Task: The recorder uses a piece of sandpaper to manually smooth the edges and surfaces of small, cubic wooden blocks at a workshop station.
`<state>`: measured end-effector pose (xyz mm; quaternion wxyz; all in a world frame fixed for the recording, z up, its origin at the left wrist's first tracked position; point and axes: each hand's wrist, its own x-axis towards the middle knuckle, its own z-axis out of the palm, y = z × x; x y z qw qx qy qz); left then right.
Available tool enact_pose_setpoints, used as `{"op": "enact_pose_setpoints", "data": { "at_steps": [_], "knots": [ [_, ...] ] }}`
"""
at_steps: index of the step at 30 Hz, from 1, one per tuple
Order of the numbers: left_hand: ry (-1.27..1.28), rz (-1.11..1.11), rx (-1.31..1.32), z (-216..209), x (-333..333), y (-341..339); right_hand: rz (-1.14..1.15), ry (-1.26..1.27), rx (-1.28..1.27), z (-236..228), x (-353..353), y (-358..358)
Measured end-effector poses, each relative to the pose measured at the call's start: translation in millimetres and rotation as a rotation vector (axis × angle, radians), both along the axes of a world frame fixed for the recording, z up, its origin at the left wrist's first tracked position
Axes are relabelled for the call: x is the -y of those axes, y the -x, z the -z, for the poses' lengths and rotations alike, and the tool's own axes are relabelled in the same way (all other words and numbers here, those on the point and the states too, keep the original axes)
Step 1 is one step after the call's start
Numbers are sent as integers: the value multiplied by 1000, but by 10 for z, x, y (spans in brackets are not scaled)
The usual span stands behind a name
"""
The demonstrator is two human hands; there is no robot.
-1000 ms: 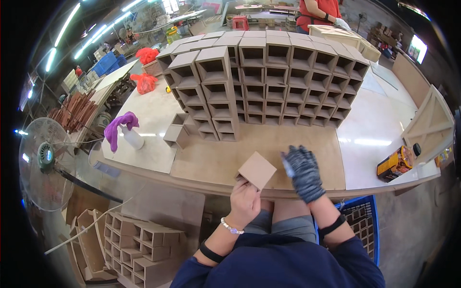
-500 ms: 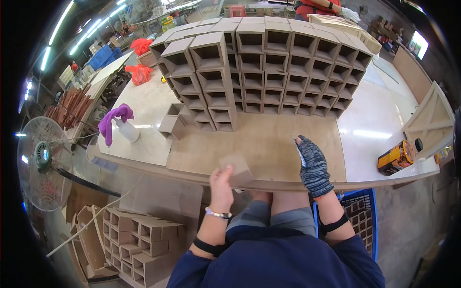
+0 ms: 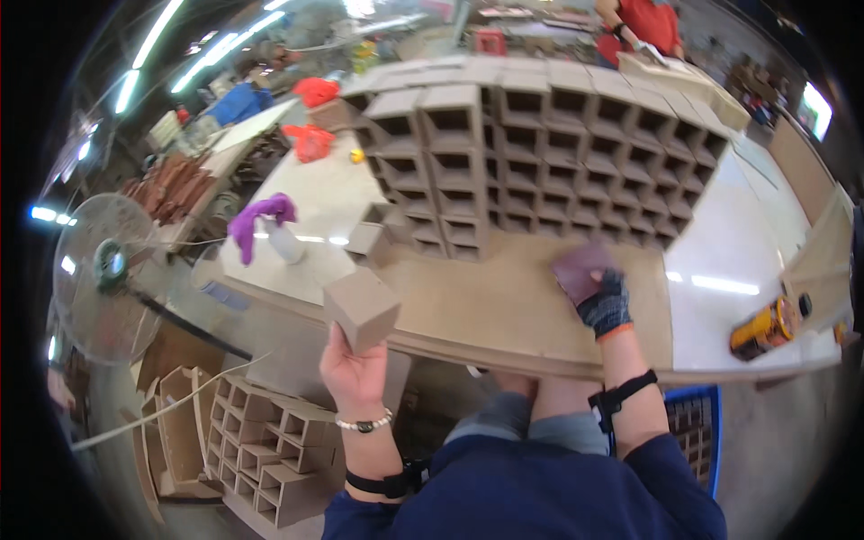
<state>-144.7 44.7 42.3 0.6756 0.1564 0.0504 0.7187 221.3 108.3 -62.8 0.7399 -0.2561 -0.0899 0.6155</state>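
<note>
My bare left hand [image 3: 354,371] is closed round a grey-brown box [image 3: 362,309], tilted so that closed faces show, held up at the table's front edge. A dark knitted fingerless-style glove covers my right hand [image 3: 607,304], which grips a thin maroon sheet of sandpaper [image 3: 579,268] above the tan board [image 3: 504,310]. The sheet is slightly blurred. Beyond both hands rises a stack of similar boxes [image 3: 526,82], their openings facing me. A few more boxes [image 3: 369,245] sit low at its left end.
To the left, a purple cloth [image 3: 261,222] drapes over a white bottle [image 3: 284,243]. A yellow-and-black jar [image 3: 763,329] lies at the right. Below the table are more stacked boxes [image 3: 292,459] and a blue crate [image 3: 711,396]. A fan [image 3: 108,261] stands left; a person in red [image 3: 652,27] is across.
My left hand has moved left and raised the box, turning it. My right hand has turned, bringing the sheet's maroon face into view. The whole view has shifted.
</note>
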Motion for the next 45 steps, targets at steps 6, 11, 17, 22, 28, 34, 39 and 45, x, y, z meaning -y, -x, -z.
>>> {"op": "enact_pose_setpoints", "data": {
  "at_steps": [6, 11, 17, 22, 28, 34, 39, 45],
  "knots": [
    [-139, -35, 71, -113, 94, 78, -652, 49, 259, 280, 487, 1596],
    [-238, -82, -15, -224, 304, 167, -536, 96, 189, -255, 479, 1571],
    [-124, -66, -144, -120, 123, 32, -344, 144, 199, 29, 75, 1271],
    [-27, -178, -466, -101, 82, -161, -529, 37, 421, -74, 502, 1427],
    [-105, -362, -1278, 90, 118, -366, -78, -312, 1933, -1171, 575, 1362],
    [-397, -453, -1462, 164, 175, -879, 134, -972, 2119, -1116, 787, 1366],
    [-375, -318, -1750, 290, 241, -887, 197, -414, 2322, -602, 466, 865],
    [47, 57, -803, 313, 83, -937, 272, -607, 2057, -938, 725, 940]
  ]
}}
